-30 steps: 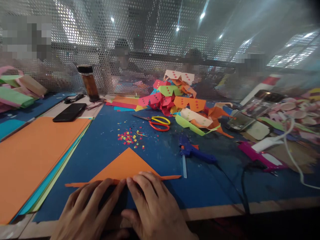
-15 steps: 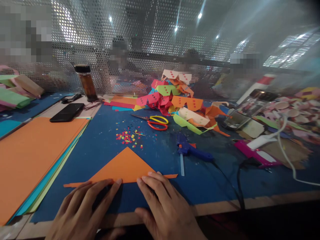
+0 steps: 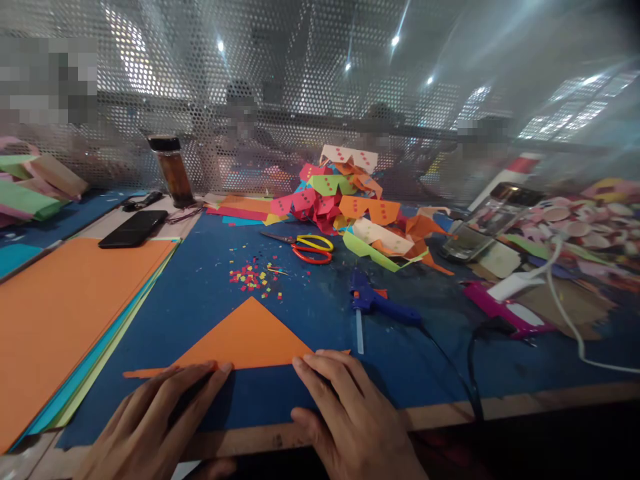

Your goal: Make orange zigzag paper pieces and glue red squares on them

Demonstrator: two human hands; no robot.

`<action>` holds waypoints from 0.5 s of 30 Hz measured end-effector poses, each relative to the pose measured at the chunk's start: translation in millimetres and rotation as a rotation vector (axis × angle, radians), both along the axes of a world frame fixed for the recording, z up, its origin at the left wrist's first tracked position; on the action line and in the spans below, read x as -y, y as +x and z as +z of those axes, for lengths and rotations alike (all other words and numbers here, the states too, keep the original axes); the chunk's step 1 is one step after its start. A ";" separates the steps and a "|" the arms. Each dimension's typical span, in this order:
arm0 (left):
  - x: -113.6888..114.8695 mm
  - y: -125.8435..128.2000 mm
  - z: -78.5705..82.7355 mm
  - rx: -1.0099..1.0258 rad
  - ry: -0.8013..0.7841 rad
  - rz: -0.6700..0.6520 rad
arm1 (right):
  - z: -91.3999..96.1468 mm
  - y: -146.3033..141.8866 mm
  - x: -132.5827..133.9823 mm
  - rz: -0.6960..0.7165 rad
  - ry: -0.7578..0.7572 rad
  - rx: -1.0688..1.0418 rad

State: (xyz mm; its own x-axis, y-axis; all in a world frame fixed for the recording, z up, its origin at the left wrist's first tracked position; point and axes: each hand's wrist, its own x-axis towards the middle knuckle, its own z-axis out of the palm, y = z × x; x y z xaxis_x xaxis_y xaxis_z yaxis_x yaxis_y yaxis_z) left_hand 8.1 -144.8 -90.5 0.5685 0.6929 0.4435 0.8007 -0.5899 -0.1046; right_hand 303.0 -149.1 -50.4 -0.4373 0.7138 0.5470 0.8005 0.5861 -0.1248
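My grip: not clamped on anything, honestly. Both hands are palm-down with the thumbs away from the fingers, and the hands are spread well apart from each other.
Left hand: mine (image 3: 155, 407) has its fingertips on the near edge of the orange folded sheet (image 3: 250, 340), left of its middle.
Right hand: mine (image 3: 355, 400) has its fingertips on that same edge, over by the sheet's right corner.
Orange folded sheet: my landmark for everything here. It lies on the blue tabletop (image 3: 265, 397), peak pointing away from me, with a thin orange strip (image 3: 143, 374) poking out to its left.
Paper bits: little red and yellow scraps (image 3: 255, 275), just beyond the sheet's peak.
Scissors: red-and-yellow handles (image 3: 310, 248), farther out than the bits and a touch right of the peak.
Glue gun: the blue one (image 3: 385, 303), right of the sheet, clear glue stick (image 3: 359, 332) pointing back at me.
Paper stack: big orange pile (image 3: 65, 313) left of the sheet, blue and pale green layers peeking out underneath.
Phone: black (image 3: 134, 229), beyond the sheet to the left.
Paper masks: colourful heap (image 3: 370, 209), well past the sheet, to the right.
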 end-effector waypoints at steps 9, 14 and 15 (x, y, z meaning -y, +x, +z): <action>5.0 -21.1 -1.8 -0.072 0.071 0.020 | -5.4 2.1 -4.9 0.010 0.031 -0.040; 5.3 -24.9 3.9 -0.009 -0.006 0.057 | 0.3 -2.0 -7.6 0.007 0.014 -0.090; 4.9 -25.5 5.8 0.042 -0.009 0.098 | 1.6 -2.4 -8.8 0.013 0.010 -0.095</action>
